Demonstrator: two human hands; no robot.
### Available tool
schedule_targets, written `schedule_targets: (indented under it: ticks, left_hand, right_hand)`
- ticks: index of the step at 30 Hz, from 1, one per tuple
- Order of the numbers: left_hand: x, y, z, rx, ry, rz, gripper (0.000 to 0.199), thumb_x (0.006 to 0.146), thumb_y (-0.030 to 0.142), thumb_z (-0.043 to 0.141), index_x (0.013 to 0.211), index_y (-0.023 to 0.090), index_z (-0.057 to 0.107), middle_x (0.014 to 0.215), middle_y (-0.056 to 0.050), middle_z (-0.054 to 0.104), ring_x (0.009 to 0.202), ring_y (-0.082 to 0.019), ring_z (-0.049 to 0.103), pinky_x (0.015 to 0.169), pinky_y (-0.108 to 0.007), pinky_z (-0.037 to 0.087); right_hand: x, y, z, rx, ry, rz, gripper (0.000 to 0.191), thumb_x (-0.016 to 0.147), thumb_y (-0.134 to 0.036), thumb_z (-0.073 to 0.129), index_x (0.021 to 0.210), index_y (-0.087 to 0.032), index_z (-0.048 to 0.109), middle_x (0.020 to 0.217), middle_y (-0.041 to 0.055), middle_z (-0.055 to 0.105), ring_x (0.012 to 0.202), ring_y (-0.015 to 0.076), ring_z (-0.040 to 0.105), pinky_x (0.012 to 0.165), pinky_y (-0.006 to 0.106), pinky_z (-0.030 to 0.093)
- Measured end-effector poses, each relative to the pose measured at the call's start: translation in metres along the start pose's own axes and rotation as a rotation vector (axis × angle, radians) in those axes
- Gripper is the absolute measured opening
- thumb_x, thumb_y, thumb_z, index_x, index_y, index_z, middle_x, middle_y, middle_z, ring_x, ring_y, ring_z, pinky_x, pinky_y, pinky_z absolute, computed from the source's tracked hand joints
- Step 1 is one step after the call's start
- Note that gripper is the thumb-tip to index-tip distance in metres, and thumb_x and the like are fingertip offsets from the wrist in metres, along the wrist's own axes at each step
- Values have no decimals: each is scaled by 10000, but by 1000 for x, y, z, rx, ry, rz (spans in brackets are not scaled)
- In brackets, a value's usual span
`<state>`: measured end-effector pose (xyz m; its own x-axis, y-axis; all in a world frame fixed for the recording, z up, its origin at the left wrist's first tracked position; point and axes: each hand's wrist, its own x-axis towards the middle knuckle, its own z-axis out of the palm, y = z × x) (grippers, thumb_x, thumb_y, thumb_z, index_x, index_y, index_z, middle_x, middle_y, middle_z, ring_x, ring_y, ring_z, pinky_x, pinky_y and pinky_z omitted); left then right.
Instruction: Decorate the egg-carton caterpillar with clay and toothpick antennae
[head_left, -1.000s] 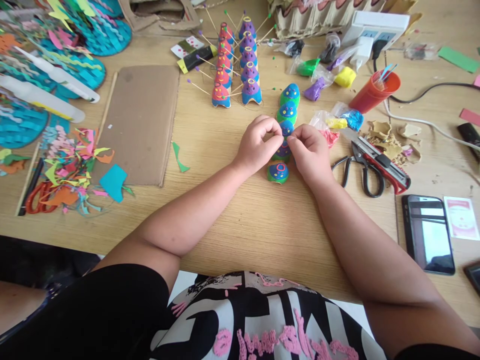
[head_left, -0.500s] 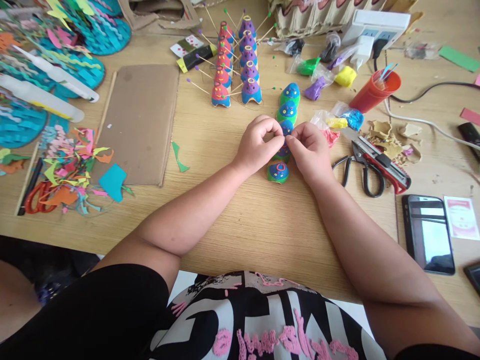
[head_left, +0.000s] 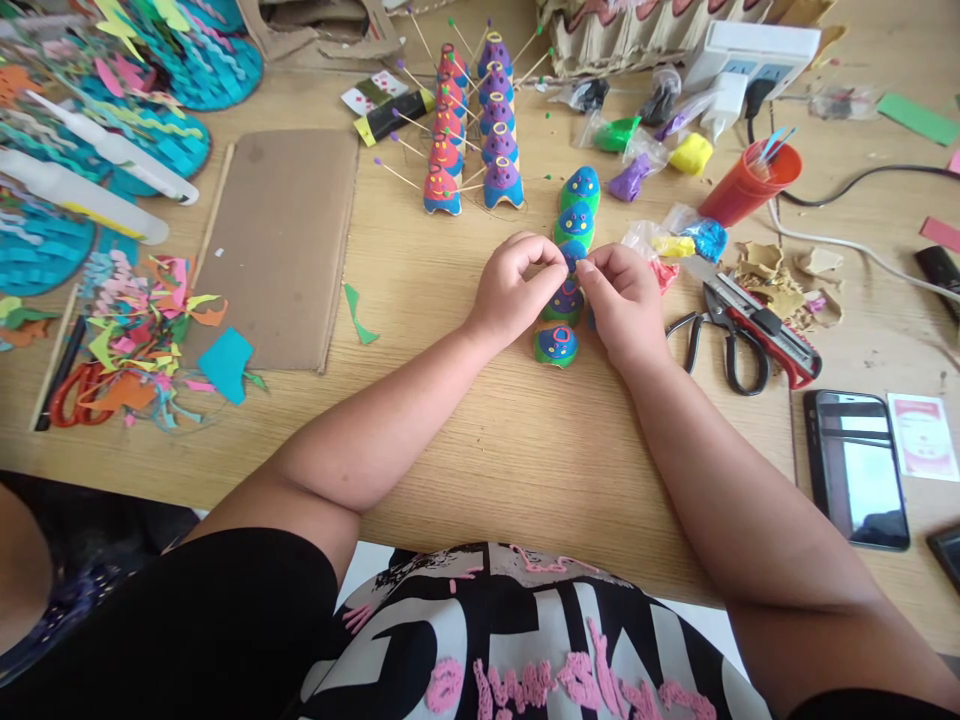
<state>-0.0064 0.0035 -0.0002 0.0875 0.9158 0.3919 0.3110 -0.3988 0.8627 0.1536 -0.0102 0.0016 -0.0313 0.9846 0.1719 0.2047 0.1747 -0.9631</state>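
Several blue-and-green domed pieces with small faces stand in a column on the table; the nearest (head_left: 556, 344) carries a red ring. My left hand (head_left: 520, 288) is closed in a pinch at the left side of the middle pieces. Opposite it, my right hand (head_left: 621, 300) is pinched as well, its thumb and forefinger close to the left fingertips over the third piece. Anything between the fingertips is too small to make out. Behind my left hand stand a red-and-blue row (head_left: 442, 188) and a purple-and-blue row (head_left: 502, 180) with pins stuck in them.
Right of my hands lie bags of coloured clay (head_left: 705, 238), a red cup (head_left: 753, 182), pliers (head_left: 726, 340), a utility knife (head_left: 772, 322) and a phone (head_left: 859, 468). On the left are cardboard (head_left: 277, 240), paper scraps (head_left: 225, 362) and glue bottles (head_left: 82, 195).
The fingertips of my hands have shifted slightly apart, and more of the fourth piece with its red ring shows below them. The other things on the table have not moved.
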Motion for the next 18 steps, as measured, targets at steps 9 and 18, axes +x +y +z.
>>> schedule_targets:
  ticks: [9,18]
  left_hand:
    - [0,-3,0,-3,74,-37,360,1016,416,608,711,230,644,792,-15,700,863,-157,662,896,-337,522]
    - [0,-1,1,-11,72,-48,444,1029,531,571,716,230,663,757,-16,694,868,-160,679,908,-343,524]
  right_hand:
    - [1,-3,-1,3,166,-9,554,934,-734,561,709,-234,646,616,-10,496,659,149,556,632,330,470]
    - [-4,-10,-2,-71,213,-39,632,970,-720,510,606,-227,662,554,-10,452,594,136,536,654,360,464]
